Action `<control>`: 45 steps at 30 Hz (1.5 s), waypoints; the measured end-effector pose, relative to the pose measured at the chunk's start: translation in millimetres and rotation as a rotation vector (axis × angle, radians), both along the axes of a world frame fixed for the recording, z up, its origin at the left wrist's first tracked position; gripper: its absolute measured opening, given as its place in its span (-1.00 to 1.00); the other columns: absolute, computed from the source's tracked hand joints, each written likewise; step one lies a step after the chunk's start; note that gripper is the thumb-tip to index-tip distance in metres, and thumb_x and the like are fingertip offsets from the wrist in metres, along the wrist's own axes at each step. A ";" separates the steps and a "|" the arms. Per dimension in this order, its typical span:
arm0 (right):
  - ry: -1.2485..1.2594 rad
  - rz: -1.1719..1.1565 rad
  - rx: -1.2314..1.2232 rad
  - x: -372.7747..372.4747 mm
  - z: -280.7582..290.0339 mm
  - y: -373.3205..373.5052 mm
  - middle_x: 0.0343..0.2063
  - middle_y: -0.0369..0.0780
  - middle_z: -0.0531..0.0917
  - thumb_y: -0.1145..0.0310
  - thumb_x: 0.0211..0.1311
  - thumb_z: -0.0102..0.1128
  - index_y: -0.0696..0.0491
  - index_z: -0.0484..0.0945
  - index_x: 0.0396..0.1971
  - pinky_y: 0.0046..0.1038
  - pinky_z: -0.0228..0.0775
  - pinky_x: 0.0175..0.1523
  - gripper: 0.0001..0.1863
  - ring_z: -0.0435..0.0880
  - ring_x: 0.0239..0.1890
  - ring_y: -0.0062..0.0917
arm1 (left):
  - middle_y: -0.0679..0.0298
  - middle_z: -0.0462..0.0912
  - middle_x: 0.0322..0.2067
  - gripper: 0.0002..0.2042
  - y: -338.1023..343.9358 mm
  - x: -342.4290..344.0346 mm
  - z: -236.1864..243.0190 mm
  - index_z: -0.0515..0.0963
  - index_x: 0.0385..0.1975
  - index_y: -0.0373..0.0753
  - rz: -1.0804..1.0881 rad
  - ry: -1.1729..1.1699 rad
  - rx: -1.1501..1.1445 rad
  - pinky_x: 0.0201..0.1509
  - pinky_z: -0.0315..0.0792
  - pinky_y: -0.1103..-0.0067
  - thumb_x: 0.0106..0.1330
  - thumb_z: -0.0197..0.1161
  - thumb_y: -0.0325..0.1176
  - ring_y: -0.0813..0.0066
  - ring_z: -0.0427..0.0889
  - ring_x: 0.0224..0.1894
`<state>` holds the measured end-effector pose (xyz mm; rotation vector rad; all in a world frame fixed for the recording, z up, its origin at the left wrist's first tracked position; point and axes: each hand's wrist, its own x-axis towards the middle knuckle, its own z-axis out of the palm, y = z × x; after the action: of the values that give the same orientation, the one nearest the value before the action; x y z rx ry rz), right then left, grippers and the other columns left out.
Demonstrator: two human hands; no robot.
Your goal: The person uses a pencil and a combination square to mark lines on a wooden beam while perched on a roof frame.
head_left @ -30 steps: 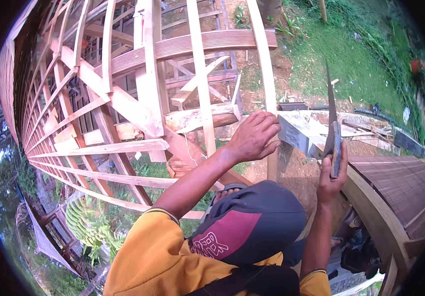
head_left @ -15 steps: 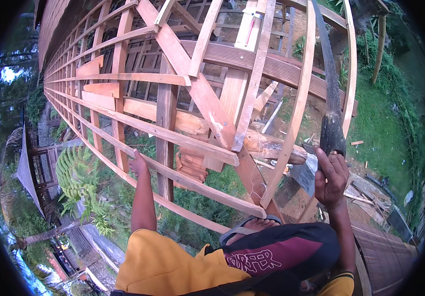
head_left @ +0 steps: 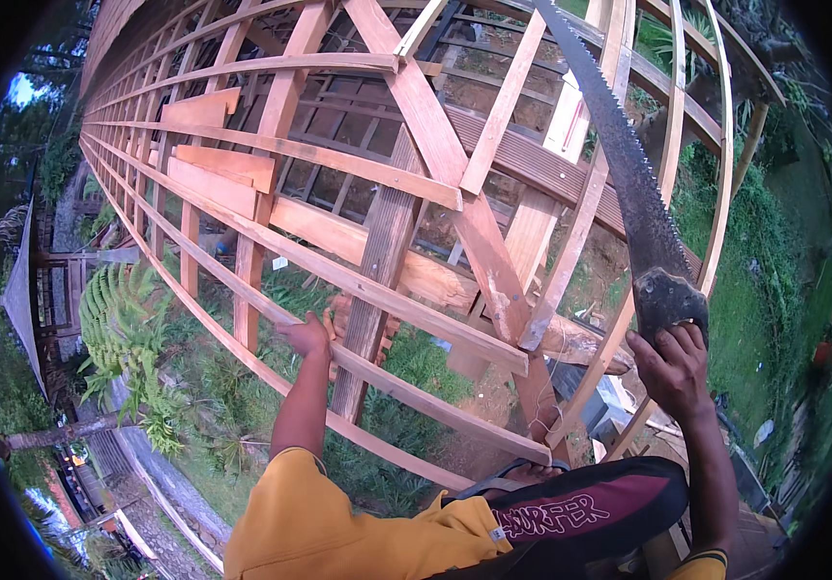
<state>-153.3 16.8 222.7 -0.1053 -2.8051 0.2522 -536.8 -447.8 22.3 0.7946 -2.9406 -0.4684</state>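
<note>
In my raised right hand [head_left: 675, 369] is a handsaw [head_left: 619, 155], its dark handle wrapped by my fingers. Its long toothed blade points up and away, above the roof frame at the right. My left hand [head_left: 307, 334] is closed around a thin wooden batten [head_left: 435, 403], whose cut end lies near my sandalled foot [head_left: 529, 471]. Further battens [head_left: 396, 282] run alongside, with their ends near a diagonal rafter [head_left: 479, 246]. The saw touches none of the battens that I can make out.
A weathered post [head_left: 377, 271] stands inside the frame, beside a rough log [head_left: 435, 280]. Through the gaps I see ground and plants well below. A fern [head_left: 124, 309] grows at the left, grass [head_left: 754, 338] lies downhill at the right, and roofing [head_left: 106, 39] covers the far left.
My right hand has turned the saw, so its blade shows broadside with the teeth facing right. The view has shifted; my left hand still grips the same batten.
</note>
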 end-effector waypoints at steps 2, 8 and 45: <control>-0.034 0.022 0.040 -31.2 13.9 -0.6 -0.41 -0.27 0.58 0.48 -0.10 0.30 -0.10 0.65 -0.08 -0.32 0.37 -0.11 -0.55 0.59 -0.30 -0.40 | -0.36 0.52 -0.04 -0.14 7.2 3.5 4.7 -0.04 0.30 -0.40 0.037 0.000 -0.009 0.04 0.52 0.09 0.17 0.35 -0.11 -0.30 0.60 -0.04; -0.025 0.099 0.043 -147.5 33.0 -33.2 -0.34 -0.25 0.59 0.49 -0.04 0.24 -0.16 0.60 0.01 -0.28 0.35 0.00 -0.49 0.58 -0.21 -0.38 | -0.34 0.48 0.04 -0.05 7.5 1.8 17.3 -0.07 0.31 -0.45 0.091 -0.024 0.051 0.14 0.48 0.13 0.12 0.41 -0.07 -0.26 0.56 0.03; -0.327 0.233 0.133 -495.3 -40.8 -141.0 0.16 0.13 0.34 0.05 -0.06 0.50 -0.22 0.29 0.33 -0.09 0.12 0.30 -0.12 0.32 0.23 0.01 | -0.20 0.27 0.20 0.21 23.8 -17.6 48.7 -0.18 0.43 -0.40 0.175 -0.110 0.172 0.06 0.53 0.11 -0.01 0.38 0.28 -0.21 0.57 0.03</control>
<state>-648.6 -124.2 181.9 0.2337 -3.1508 0.1078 -554.4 -424.0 71.1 1.1202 -2.9225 -0.6916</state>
